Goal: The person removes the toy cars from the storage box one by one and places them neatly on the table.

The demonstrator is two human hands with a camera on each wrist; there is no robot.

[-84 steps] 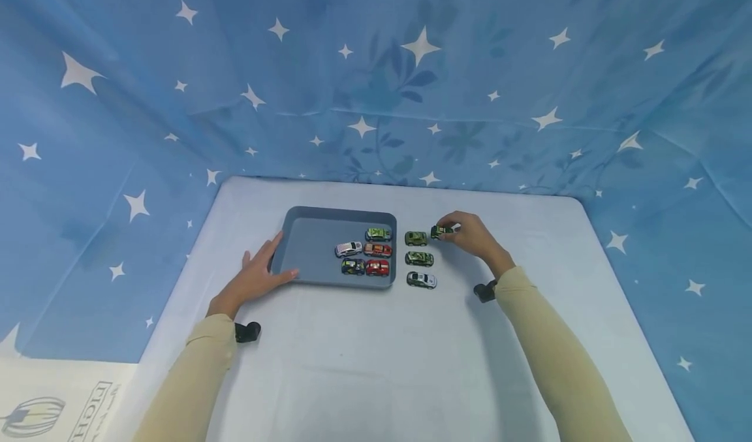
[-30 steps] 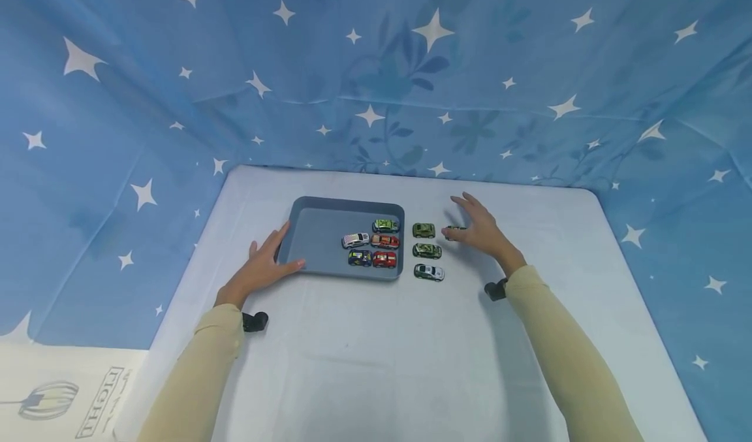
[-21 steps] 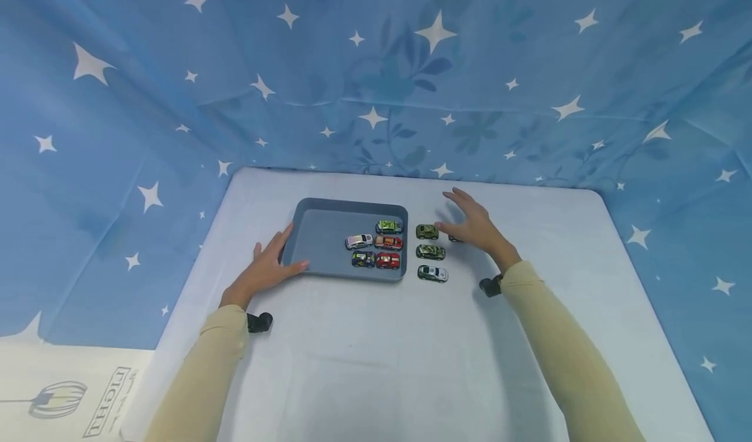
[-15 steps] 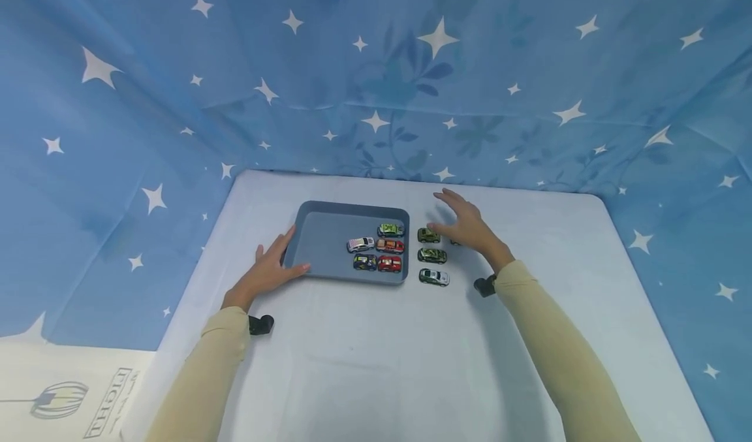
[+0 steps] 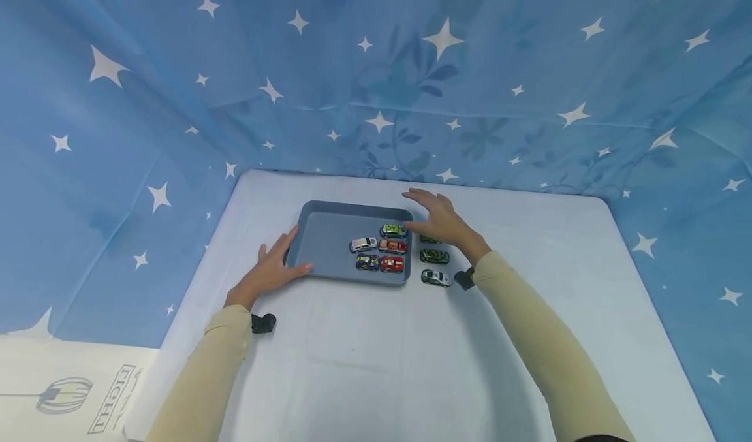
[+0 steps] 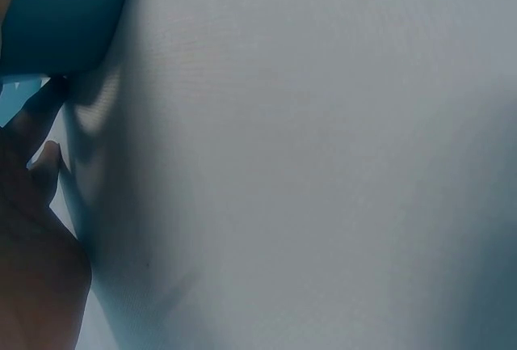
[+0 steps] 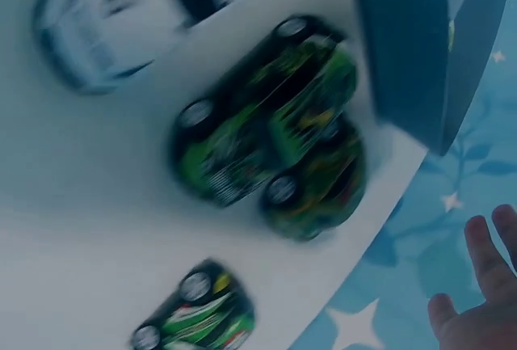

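My left hand (image 5: 267, 275) rests at the left end of the grey-blue tray (image 5: 326, 226), thumb at the front rim and straight fingers along the left side. In the tray's right half sit toy cars: a lime-green one (image 5: 393, 231), an orange one (image 5: 392, 246), a white patterned one (image 5: 363, 245), a dark blue one (image 5: 367, 262) and a red one (image 5: 391, 264). With nothing in it, my right hand (image 5: 443, 221) spreads over the tray's right rim, thumb tip beside the lime-green car. Under it is a green car (image 7: 319, 192); a striped green car (image 7: 198, 314) shows only in the right wrist view.
Right of the tray, a camouflage car (image 5: 435, 256) and a white-and-green car (image 5: 437, 277) stand on the white table (image 5: 352, 363). A blue star-printed curtain (image 5: 282, 63) hangs behind it. Printed cream cloth (image 5: 64, 370) lies at lower left.
My right hand has let go of the striped green car, leaving it on the table, and moved left to the tray's right rim. My left hand stays at the tray.
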